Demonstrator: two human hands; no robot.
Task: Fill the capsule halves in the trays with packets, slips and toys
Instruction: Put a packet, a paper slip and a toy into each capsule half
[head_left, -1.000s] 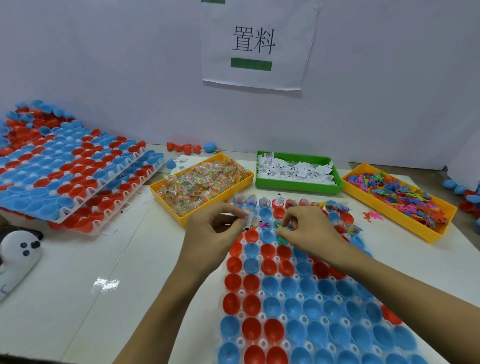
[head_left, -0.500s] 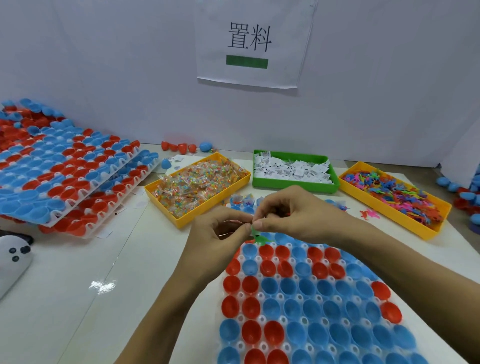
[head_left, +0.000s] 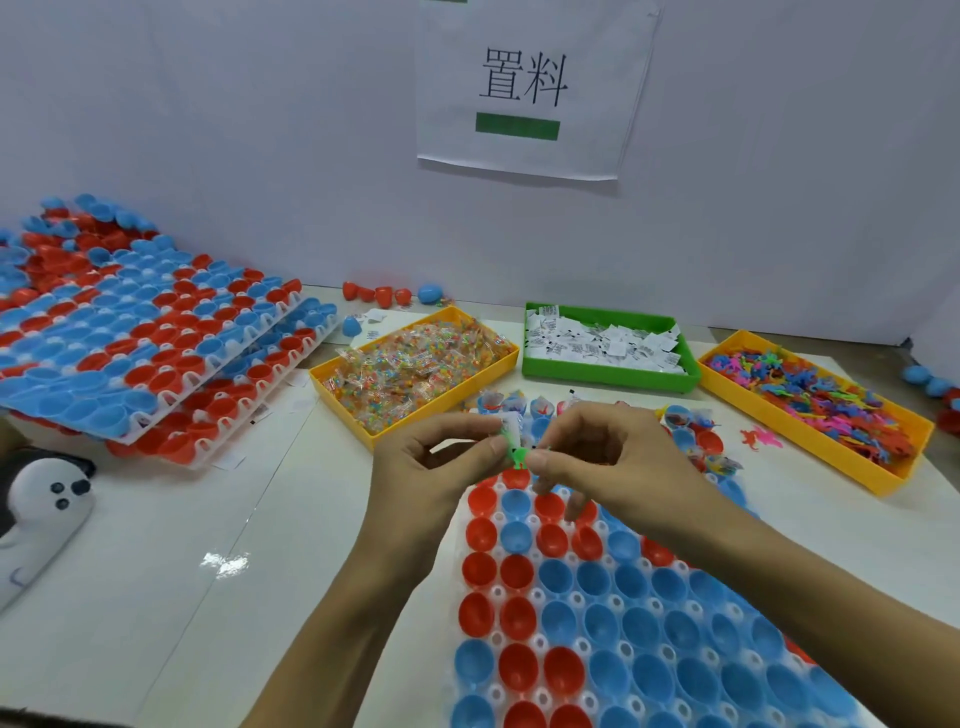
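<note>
A white tray (head_left: 577, 601) of red and blue capsule halves lies in front of me; its far row holds packets and slips. Both hands meet above the tray's far part. My left hand (head_left: 431, 478) pinches a white slip (head_left: 511, 427) and a small green toy (head_left: 518, 456). My right hand (head_left: 613, 462) pinches the same green toy from the other side. Behind stand a yellow bin of clear packets (head_left: 415, 364), a green bin of white slips (head_left: 602, 345) and a yellow bin of coloured toys (head_left: 815, 400).
Stacked trays of capsule halves (head_left: 145, 338) lean at the left. A white seal-shaped object (head_left: 47, 514) lies at the left edge. Loose capsule halves (head_left: 384, 295) sit by the back wall and at the far right (head_left: 930, 382). A pink toy (head_left: 758, 437) lies on the table.
The hands came together from over the tray's far rows and rose slightly. A green toy now shows between the fingertips of both hands.
</note>
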